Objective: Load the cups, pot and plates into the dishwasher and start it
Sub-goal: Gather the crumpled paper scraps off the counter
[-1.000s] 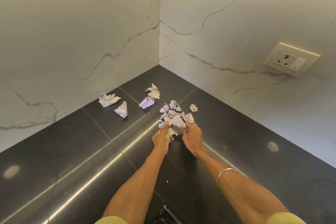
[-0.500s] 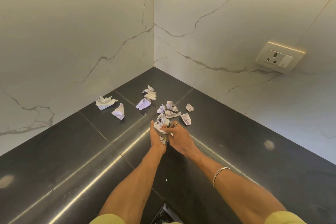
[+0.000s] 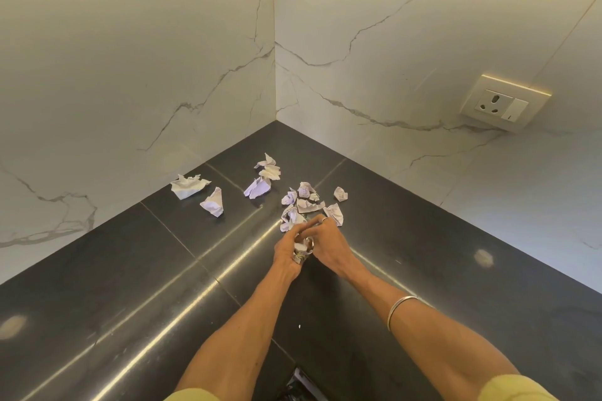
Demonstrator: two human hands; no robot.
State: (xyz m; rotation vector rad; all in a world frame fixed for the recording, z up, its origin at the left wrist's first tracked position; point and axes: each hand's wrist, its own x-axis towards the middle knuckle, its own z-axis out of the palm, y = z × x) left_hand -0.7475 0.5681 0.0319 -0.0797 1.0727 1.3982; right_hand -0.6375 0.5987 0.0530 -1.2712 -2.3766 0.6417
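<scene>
Both hands meet over the dark stone countertop, in the corner where two marble-veined walls join. The left hand curls its fingers round a wad of crumpled paper, and the right hand, a ring on one finger, pinches the same wad from the right side; the wad is bunched too tightly to give it a long axis or a heading. A metal bangle circles the right forearm.

Just beyond the fingertips lies a cluster of paper scraps, touching or nearly touching one another. Further left and far sit a folded scrap with another scrap behind it, then a small crumpled piece and a larger one close to the left wall. A wall socket with switch is set in the right wall.

No cups, pot, plates or dishwasher can be made out in this view; a dark shape at the near edge is too cut off to identify.
</scene>
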